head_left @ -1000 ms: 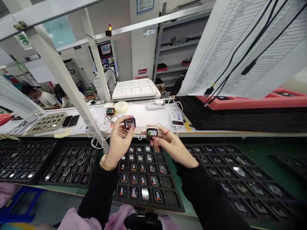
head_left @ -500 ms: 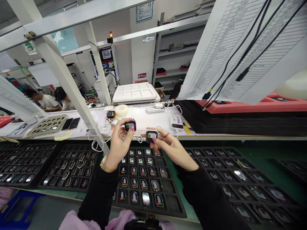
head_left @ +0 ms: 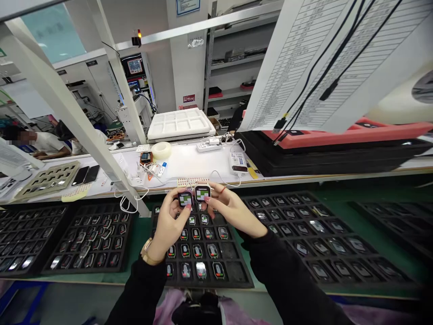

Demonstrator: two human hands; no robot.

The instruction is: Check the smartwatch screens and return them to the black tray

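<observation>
Two square smartwatch bodies without straps are held side by side above the far edge of a black foam tray (head_left: 233,271). My left hand (head_left: 171,221) pinches the darker, purplish smartwatch (head_left: 185,199), thumb on its lower screen. Closed on the light-rimmed smartwatch (head_left: 203,193) is my right hand (head_left: 233,208), its thumb at the lower right of the screen. Both screens are lit with green and white blocks. In the tray below, several watches (head_left: 197,251) lie face up in pockets, many showing green and red marks; some right-hand pockets hold none.
More foam trays of watches flank the middle one, left (head_left: 91,239) and right (head_left: 324,234). A raised shelf behind carries a tape roll (head_left: 161,150), cables, a white power bank-like box (head_left: 238,162) and a white tray (head_left: 181,124). Printed sheets (head_left: 304,58) hang at right; a person (head_left: 50,144) sits far left.
The two watches have come closer together, and more green and white shows on their screens. Both hands still grip them. The camera view has shifted, so the background sits higher and further left.
</observation>
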